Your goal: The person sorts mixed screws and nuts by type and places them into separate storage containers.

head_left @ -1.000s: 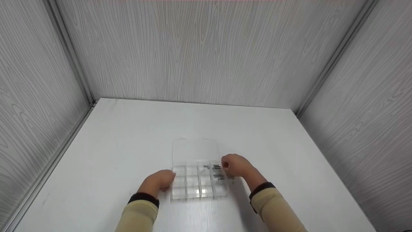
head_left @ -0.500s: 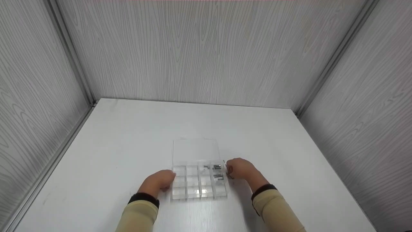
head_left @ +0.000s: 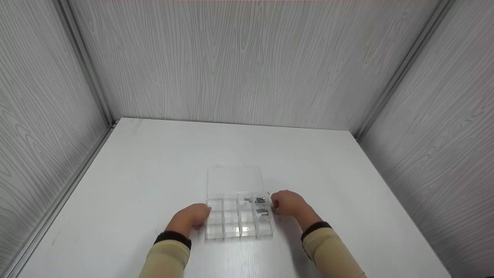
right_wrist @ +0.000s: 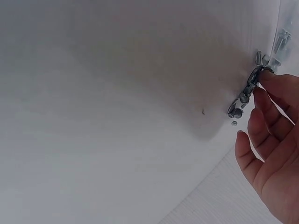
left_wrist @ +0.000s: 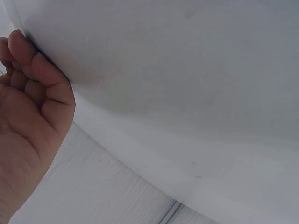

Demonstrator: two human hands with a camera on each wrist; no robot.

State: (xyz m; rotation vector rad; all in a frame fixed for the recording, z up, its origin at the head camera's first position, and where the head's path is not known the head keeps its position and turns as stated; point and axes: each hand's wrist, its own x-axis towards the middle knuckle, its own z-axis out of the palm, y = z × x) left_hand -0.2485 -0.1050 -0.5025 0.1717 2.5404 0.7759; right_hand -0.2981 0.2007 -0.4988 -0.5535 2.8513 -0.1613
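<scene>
A clear plastic compartment box [head_left: 230, 230] lies on the white table with its transparent lid [head_left: 234, 179] folded back. Several small metal screws [head_left: 260, 200] sit in its upper-right compartments. My left hand [head_left: 190, 216] holds the box's left edge, thumb at the rim; in the left wrist view the curled fingers [left_wrist: 44, 70] rest low by the table. At the box's right side my right hand [head_left: 289, 202] pinches at a small pile of loose screws [right_wrist: 236, 112]. The right wrist view has its thumb and forefinger at the pile's upper end, partly hiding the screws there.
The white tabletop [head_left: 328, 166] spreads around the box. Pale wood-grain panels stand behind it [head_left: 239, 61] and on both sides. A tiny dark speck [right_wrist: 203, 112] lies on the table near the loose screws.
My right hand has come from the box's upper-right corner down and slightly right to the loose screws, then stays nearly still. The left hand and the box have not moved.
</scene>
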